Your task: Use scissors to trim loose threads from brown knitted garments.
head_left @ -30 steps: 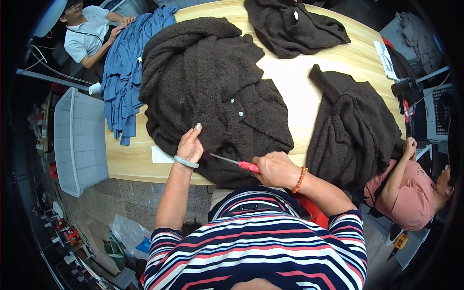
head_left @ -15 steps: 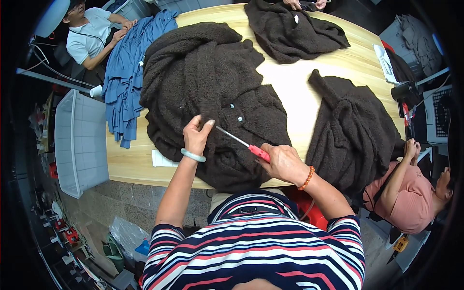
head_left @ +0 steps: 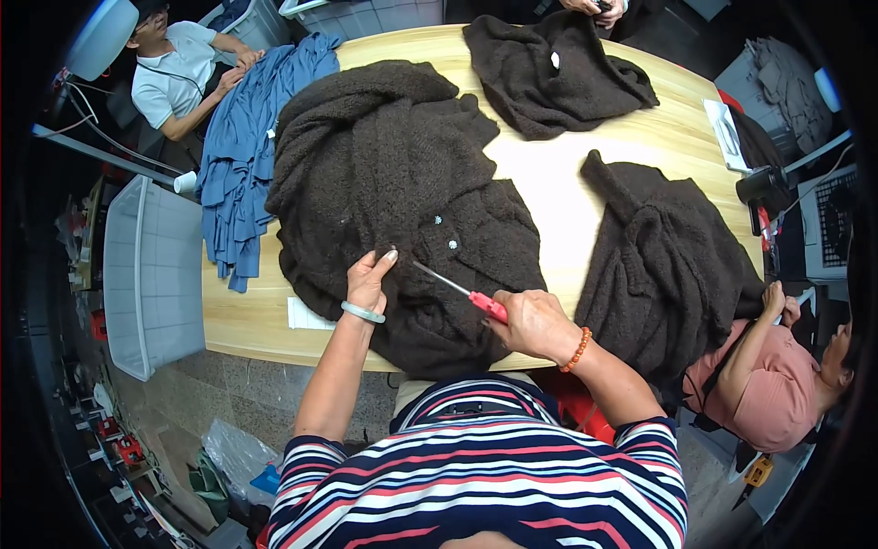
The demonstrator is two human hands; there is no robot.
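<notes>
Pale wood shows across the worktop (head_left: pixel 549 197), with blue cloth (head_left: pixel 233 174) draped along its left edge and a second dark garment (head_left: pixel 672 261) at its right edge. From where I stand, a dark brown knit (head_left: pixel 366 165) lies bunched left of centre, reaching the near edge, two pale buttons (head_left: pixel 452 244) showing. The left hand (head_left: pixel 369 282) pinches it, thumb and finger close together. Closed round a slim red-handled tool (head_left: pixel 480 303), the right hand (head_left: pixel 533 327) keeps its metal tip near the left thumb.
</notes>
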